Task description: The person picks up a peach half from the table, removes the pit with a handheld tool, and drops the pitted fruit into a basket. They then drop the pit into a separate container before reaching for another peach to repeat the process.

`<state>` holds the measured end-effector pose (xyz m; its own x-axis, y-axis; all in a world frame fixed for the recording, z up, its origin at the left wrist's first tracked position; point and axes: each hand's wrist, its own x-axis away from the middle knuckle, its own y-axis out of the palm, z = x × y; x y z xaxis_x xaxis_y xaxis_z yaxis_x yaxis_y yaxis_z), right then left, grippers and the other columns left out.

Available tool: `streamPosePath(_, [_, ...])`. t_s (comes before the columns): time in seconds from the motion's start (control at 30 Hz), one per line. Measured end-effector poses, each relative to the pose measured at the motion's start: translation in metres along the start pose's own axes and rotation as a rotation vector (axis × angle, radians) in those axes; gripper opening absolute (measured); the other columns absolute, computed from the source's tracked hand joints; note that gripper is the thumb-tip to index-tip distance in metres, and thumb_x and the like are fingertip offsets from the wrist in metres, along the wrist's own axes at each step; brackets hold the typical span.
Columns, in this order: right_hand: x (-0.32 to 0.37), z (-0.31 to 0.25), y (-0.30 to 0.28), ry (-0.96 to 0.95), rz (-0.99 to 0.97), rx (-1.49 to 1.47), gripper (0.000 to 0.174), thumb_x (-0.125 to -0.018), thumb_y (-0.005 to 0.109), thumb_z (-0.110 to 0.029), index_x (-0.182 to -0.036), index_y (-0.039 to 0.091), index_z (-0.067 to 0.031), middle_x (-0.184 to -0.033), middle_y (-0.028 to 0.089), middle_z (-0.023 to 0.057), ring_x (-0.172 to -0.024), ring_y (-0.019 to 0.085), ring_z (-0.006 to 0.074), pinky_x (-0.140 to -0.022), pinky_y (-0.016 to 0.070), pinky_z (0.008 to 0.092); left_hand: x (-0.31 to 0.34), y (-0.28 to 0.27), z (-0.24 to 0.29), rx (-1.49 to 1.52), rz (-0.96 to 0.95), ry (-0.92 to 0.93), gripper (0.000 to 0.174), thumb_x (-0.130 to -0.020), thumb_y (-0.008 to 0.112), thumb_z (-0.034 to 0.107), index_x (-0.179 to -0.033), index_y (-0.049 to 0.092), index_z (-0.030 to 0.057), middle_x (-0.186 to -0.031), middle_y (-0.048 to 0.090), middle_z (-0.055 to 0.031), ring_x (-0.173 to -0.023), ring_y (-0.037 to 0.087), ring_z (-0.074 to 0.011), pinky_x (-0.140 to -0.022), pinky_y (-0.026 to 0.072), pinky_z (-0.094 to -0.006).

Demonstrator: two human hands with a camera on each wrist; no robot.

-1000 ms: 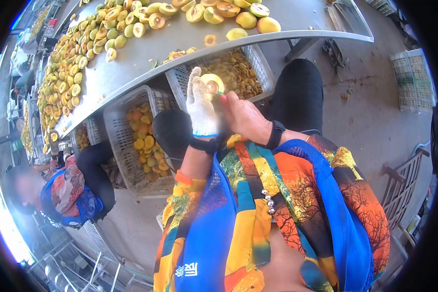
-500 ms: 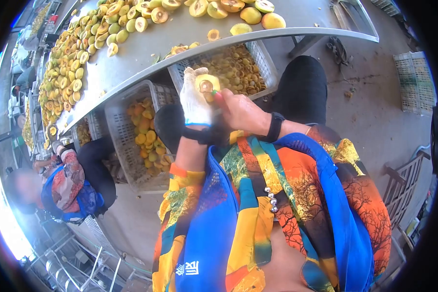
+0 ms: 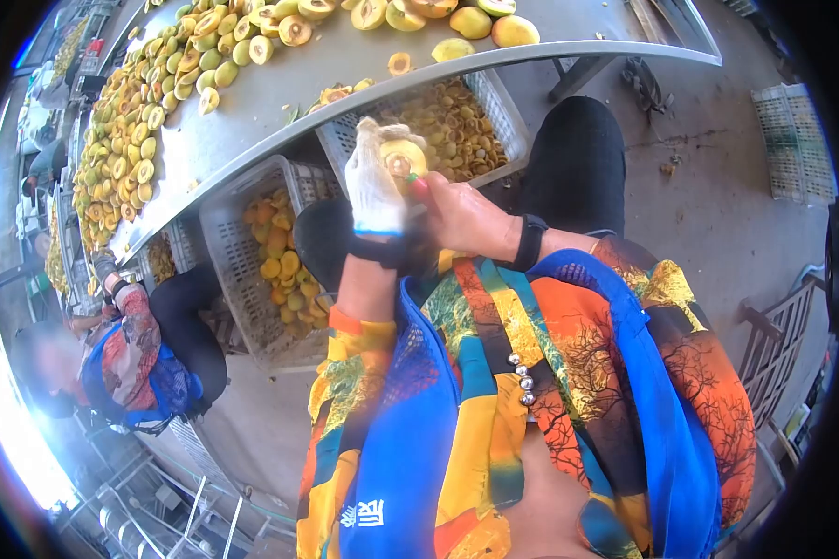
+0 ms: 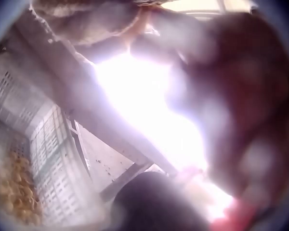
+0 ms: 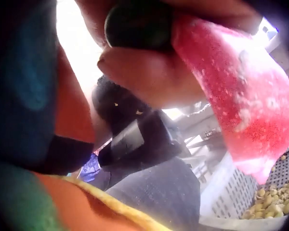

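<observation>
In the head view my left hand [image 3: 375, 191], in a whitish glove, holds a half of yellow stone fruit [image 3: 403, 160] with its cut face up and a brownish centre showing. My bare right hand [image 3: 471, 219] grips a small green-handled tool [image 3: 413, 177] at the lower edge of that fruit half. The dark rounded end of the handle [image 5: 137, 26] sticks out between the fingers in the right wrist view. A red cover [image 5: 241, 91] sits on the right thumb. The tool's working end is hidden. Glare and blur cover much of the left wrist view.
A metal table [image 3: 280, 102] with heaps of halved fruit [image 3: 121, 168] lies ahead. Under its edge stand a crate of small yellowish pieces [image 3: 457, 121] and a crate of fruit halves [image 3: 228, 265]. Another person [image 3: 149, 349] sits at left. A slatted wooden chair [image 3: 783, 345] stands right.
The left hand has shifted slightly left, its fingers now bent over the fruit half. The fruit's centre has changed in look as the tool works at it. The right hand keeps its grip.
</observation>
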<state>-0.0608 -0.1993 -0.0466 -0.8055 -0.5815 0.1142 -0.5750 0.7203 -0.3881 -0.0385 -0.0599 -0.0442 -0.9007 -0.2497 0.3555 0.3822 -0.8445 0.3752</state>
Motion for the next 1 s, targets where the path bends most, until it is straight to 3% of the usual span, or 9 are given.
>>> streamPosePath(0.13, [-0.001, 0.001, -0.007, 0.017, -0.05, 0.002, 0.023, -0.077, 0.053, -0.005, -0.096, 0.046, 0.0063, -0.079, 0.06, 0.0272, -0.078, 0.06, 0.043, -0.065, 0.0471, 0.0453, -0.015, -0.015, 0.008, 0.064, -0.242, -0.319, 0.045, -0.09, 0.053, 0.042, -0.093, 0.06, -0.0021, -0.081, 0.065, -0.0167, -0.076, 0.064, -0.0259, -0.068, 0.0521, -0.0325])
streamPosePath(0.27, [0.0, -0.008, -0.013, 0.118, -0.086, -0.102, 0.025, -0.079, 0.054, -0.008, -0.1, 0.049, 0.0043, -0.079, 0.061, 0.0232, -0.074, 0.062, 0.0401, -0.063, 0.0484, 0.0411, -0.002, -0.004, 0.013, -0.035, -0.153, -0.073, 0.036, -0.091, 0.056, 0.035, -0.095, 0.061, -0.0003, -0.084, 0.065, -0.0155, -0.072, 0.064, -0.0242, -0.068, 0.0534, -0.0334])
streamPosePath(0.37, [0.003, -0.006, -0.002, 0.054, -0.055, -0.241, 0.017, -0.077, 0.05, -0.005, -0.092, 0.048, 0.0035, -0.073, 0.061, 0.0189, -0.065, 0.065, 0.0273, -0.059, 0.0499, 0.0368, 0.013, -0.001, 0.005, -0.105, -0.046, 0.036, 0.034, -0.091, 0.056, 0.034, -0.096, 0.06, 0.0007, -0.084, 0.064, -0.015, -0.072, 0.064, -0.0246, -0.065, 0.0538, -0.0362])
streamPosePath(0.5, [0.001, -0.003, 0.001, 0.236, -0.218, -0.4, 0.021, -0.082, 0.054, -0.01, -0.1, 0.05, 0.0, -0.068, 0.056, 0.0059, -0.054, 0.056, 0.015, -0.048, 0.0442, 0.0294, 0.003, -0.014, 0.007, 0.215, -0.162, -0.325, 0.032, -0.091, 0.057, 0.032, -0.093, 0.06, 0.0003, -0.082, 0.064, -0.0149, -0.069, 0.063, -0.0244, -0.06, 0.0533, -0.0331])
streamPosePath(0.63, [0.002, -0.013, -0.015, 0.374, -0.34, -0.64, 0.016, -0.082, 0.051, -0.007, -0.098, 0.049, -0.004, -0.063, 0.049, 0.0008, -0.044, 0.045, 0.0079, -0.038, 0.0371, 0.024, 0.002, -0.006, -0.001, -0.165, -0.132, 0.111, 0.043, -0.088, 0.058, 0.042, -0.089, 0.06, -0.0011, -0.081, 0.064, -0.0162, -0.066, 0.063, -0.0249, -0.057, 0.0525, -0.0328])
streamPosePath(0.73, [0.002, -0.016, -0.024, 0.421, -0.41, -0.832, 0.015, -0.081, 0.05, -0.005, -0.095, 0.047, -0.0043, -0.062, 0.047, 0.0009, -0.043, 0.043, 0.0081, -0.037, 0.0344, 0.0249, 0.001, 0.001, -0.001, -0.286, -0.085, 0.227, 0.05, -0.088, 0.054, 0.047, -0.086, 0.06, -0.0017, -0.081, 0.064, -0.0166, -0.064, 0.062, -0.0248, -0.056, 0.052, -0.033])
streamPosePath(0.87, [0.005, -0.028, -0.039, 0.46, -0.537, -0.996, 0.016, -0.082, 0.049, -0.004, -0.097, 0.045, -0.0054, -0.062, 0.043, -0.0013, -0.043, 0.036, 0.0062, -0.037, 0.0305, 0.0244, 0.003, -0.003, 0.007, 0.048, -0.366, 0.037, 0.054, -0.091, 0.047, 0.05, -0.086, 0.059, -0.0021, -0.081, 0.063, -0.0165, -0.064, 0.062, -0.0236, -0.057, 0.0514, -0.0315])
streamPosePath(0.97, [0.003, -0.025, -0.039, 0.528, -0.594, -1.107, 0.018, -0.083, 0.05, -0.004, -0.1, 0.045, -0.0071, -0.062, 0.041, -0.0023, -0.042, 0.034, 0.0053, -0.037, 0.0294, 0.0237, 0.003, 0.001, 0.012, -0.002, -0.334, 0.067, 0.05, -0.092, 0.048, 0.046, -0.085, 0.06, -0.002, -0.08, 0.064, -0.0155, -0.063, 0.061, -0.0219, -0.057, 0.0506, -0.0305])
streamPosePath(1.0, [0.002, -0.023, -0.04, 0.54, -0.599, -1.133, 0.018, -0.083, 0.05, -0.004, -0.1, 0.045, -0.0077, -0.061, 0.04, -0.0026, -0.042, 0.034, 0.0049, -0.037, 0.0288, 0.0233, 0.004, 0.007, 0.012, -0.16, -0.214, 0.117, 0.047, -0.092, 0.051, 0.043, -0.083, 0.062, -0.0014, -0.079, 0.065, -0.0142, -0.062, 0.06, -0.0188, -0.056, 0.0496, -0.0286])
